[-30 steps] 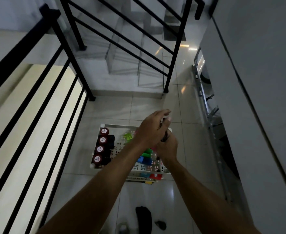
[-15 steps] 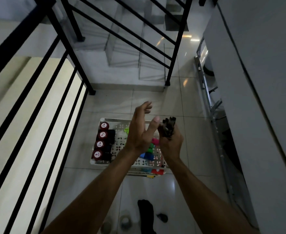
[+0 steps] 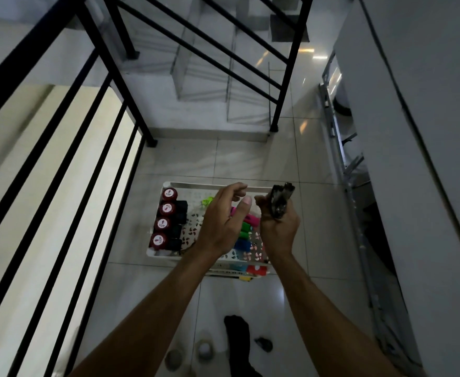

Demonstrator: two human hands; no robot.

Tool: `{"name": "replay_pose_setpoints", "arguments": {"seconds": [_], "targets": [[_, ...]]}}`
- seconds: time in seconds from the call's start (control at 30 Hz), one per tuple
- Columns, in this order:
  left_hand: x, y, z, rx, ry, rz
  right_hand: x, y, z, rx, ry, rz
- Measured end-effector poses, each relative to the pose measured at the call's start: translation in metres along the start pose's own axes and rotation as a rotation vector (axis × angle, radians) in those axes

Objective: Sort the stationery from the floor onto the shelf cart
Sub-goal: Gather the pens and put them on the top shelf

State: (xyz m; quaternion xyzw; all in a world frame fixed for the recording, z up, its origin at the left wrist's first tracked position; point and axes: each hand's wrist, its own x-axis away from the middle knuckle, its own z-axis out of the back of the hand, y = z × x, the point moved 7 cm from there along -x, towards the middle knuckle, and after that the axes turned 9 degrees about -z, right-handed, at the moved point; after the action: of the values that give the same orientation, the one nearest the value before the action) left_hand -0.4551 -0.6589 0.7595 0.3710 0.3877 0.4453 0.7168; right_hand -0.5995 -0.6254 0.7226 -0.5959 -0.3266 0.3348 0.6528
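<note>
A white perforated shelf cart (image 3: 212, 185) stands on the tiled floor below me. Its top tray holds a row of red-capped bottles (image 3: 164, 220) at the left and pink, green and blue highlighters (image 3: 246, 227) at the right. My right hand (image 3: 277, 227) grips a bunch of dark binder clips (image 3: 280, 201) above the cart's right side. My left hand (image 3: 223, 221) hovers just left of it, fingers spread, holding nothing. Lower shelves are mostly hidden.
Black stair railings (image 3: 109, 99) run along the left and back. A grey wall (image 3: 413, 159) and a folded metal ladder (image 3: 351, 180) line the right. On the floor near me lie a black cloth (image 3: 237, 336), tape rolls (image 3: 204, 349) and a small dark item (image 3: 264, 344).
My hands were clasped together over the clips; the left hand has let go and opened, moving slightly left. The right hand keeps the clips. The view tilted down a little.
</note>
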Motion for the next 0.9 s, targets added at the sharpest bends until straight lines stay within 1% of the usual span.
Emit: {"name": "replay_pose_setpoints", "arguments": {"seconds": [0.07,0.13,0.33,0.5,0.57,0.67,0.77,0.9], "targets": [[0.003,-0.002,0.0,-0.012,0.016,0.009,0.001,-0.007,-0.002,-0.003,-0.015,0.053],[0.007,-0.002,-0.001,-0.014,0.022,0.01,0.003,-0.001,-0.003,-0.001,-0.035,0.05],[0.021,-0.004,0.001,-0.022,0.021,0.005,0.011,0.034,0.005,0.112,0.014,-0.054],[0.024,-0.013,0.003,-0.012,-0.022,0.079,0.004,0.032,0.0,0.158,-0.024,-0.144],[0.021,-0.012,0.005,-0.062,-0.04,0.067,0.002,0.032,-0.001,0.192,-0.062,-0.181],[0.015,-0.013,0.005,-0.202,-0.102,0.062,-0.001,0.034,-0.001,0.3,-0.1,-0.265],[0.011,-0.012,0.008,-0.285,-0.138,0.058,-0.003,0.035,0.004,0.418,-0.071,-0.32],[0.007,-0.013,0.009,-0.333,-0.17,0.055,-0.008,0.031,0.003,0.442,-0.047,-0.38]]}}
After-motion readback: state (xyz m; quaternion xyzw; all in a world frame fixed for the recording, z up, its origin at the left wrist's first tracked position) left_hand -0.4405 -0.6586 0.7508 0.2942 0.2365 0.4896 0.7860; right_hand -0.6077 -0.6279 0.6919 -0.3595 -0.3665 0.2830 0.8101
